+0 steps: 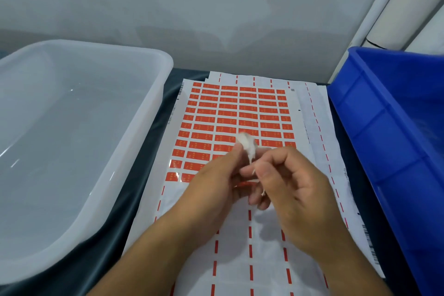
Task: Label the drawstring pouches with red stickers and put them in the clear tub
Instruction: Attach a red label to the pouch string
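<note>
above the sticker sheet (230, 115), fingers of both hands, left hand (216, 175) and right hand (288, 180), pinch a white pouch (247, 145).

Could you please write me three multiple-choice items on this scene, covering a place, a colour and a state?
1. Where is the clear tub?
A. left of the sticker sheet
B. right of it
C. on top of it

2. What colour is the bin on the right?
A. green
B. blue
C. grey

3. What is the pouch doing?
A. lying in the tub
B. held between the left hand and right hand
C. lying in the bin

Answers: A, the tub stands left of the sheet; B, the bin is blue; B, both hands pinch the white pouch above the sheet.
</note>
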A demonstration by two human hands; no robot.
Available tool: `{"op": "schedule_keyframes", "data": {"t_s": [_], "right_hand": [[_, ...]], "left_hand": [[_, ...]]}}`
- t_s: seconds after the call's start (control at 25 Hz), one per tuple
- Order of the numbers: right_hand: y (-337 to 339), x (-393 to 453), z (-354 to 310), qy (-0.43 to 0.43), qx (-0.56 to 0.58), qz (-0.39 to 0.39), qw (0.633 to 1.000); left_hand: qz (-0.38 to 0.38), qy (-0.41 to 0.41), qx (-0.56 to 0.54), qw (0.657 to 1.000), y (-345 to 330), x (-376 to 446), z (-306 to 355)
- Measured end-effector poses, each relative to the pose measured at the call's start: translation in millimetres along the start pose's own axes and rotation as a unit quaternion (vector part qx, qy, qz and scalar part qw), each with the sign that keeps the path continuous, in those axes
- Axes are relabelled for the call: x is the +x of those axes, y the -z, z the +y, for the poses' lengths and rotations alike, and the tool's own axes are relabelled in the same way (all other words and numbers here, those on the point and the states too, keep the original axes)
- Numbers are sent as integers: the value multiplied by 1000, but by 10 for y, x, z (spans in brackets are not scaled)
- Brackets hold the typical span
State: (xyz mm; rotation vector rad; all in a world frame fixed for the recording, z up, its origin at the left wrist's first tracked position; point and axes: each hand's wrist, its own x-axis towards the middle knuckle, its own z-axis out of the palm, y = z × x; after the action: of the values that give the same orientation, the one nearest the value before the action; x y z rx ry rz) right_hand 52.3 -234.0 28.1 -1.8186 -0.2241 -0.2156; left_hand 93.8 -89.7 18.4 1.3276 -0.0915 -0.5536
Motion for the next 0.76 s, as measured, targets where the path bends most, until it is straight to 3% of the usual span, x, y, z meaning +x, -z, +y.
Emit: {"op": "schedule_keyframes", "data": {"t_s": [0.2,0.32,0.4,0.48,0.56,0.76], "right_hand": [[-9,22,86,-17,-57,-36,998],[19,40,110,-28,-92,-43,994],[58,44,123,-83,-125,-43,988],[108,55,128,-144,-106,-62,982],[164,73,120,-192,-32,-70,978],[200,91,54,-193,82,-56,976]], "left_hand": [[5,11,-162,987,125,3,80],[31,1,-169,985,174,6,116],[80,11,-49,995,187,9,125],[103,24,153,982,190,-11,133],[84,4,307,948,197,-45,122],[42,-135,506,851,210,-14,5]]}}
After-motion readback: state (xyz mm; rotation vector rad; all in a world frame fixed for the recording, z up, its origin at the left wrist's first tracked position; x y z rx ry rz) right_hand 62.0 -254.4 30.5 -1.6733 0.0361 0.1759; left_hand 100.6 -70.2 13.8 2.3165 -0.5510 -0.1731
